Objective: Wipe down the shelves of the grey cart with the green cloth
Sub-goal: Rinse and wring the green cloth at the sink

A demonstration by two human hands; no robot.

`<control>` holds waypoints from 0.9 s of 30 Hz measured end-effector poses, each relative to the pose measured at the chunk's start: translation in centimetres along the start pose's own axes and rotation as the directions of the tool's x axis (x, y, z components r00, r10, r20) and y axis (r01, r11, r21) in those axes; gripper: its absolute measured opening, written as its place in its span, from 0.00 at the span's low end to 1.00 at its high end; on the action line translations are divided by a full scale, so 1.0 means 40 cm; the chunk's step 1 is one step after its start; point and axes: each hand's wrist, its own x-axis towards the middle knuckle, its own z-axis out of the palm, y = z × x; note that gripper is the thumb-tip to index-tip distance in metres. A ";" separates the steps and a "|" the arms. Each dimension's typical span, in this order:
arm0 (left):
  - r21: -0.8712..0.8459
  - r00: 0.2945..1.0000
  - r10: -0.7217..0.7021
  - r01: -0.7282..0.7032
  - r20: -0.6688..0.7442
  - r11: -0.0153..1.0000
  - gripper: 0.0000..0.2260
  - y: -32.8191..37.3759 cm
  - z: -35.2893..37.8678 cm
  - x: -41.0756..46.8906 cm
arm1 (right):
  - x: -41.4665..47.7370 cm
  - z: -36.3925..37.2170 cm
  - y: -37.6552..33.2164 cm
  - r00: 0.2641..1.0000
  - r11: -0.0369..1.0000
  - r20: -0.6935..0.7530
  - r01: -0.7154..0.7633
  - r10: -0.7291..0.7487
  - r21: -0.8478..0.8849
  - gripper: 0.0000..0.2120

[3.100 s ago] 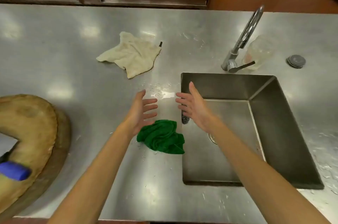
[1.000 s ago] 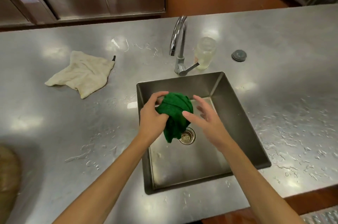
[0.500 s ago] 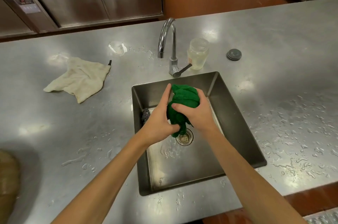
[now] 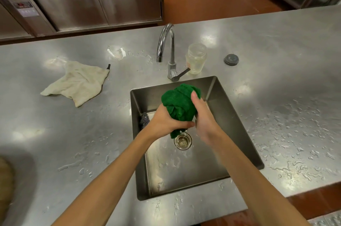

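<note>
- Head view, cloth (image 4: 180, 104): green, bunched into a wad, held over the sink (image 4: 238, 126) above the drain (image 4: 183, 140).
- Left hand (image 4: 166, 122): fingers curled round the wad's lower part, thumb across the front.
- Right hand (image 4: 204, 117): closed on the wad's right side, thumb up against the cloth.
- Tap (image 4: 166, 41): no water seen running.
- Jar (image 4: 196, 59), round plug (image 4: 231, 59): behind the sink.
- Beige rag (image 4: 77, 83): flat on the wet counter (image 4: 276, 59), well to the left.
- Cart: not in view.
- Step, as judged: wringing the cloth; no shelf wiped yet.
- Next move calls for: a firm opposed twist, then carrying the damp cloth to the cart.
</note>
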 end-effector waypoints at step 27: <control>0.753 0.981 0.017 -0.158 0.192 0.638 0.10 0.047 -0.005 0.063 | 0.055 -0.043 -0.034 0.935 -0.127 0.198 0.167 -0.295 -0.978 0.27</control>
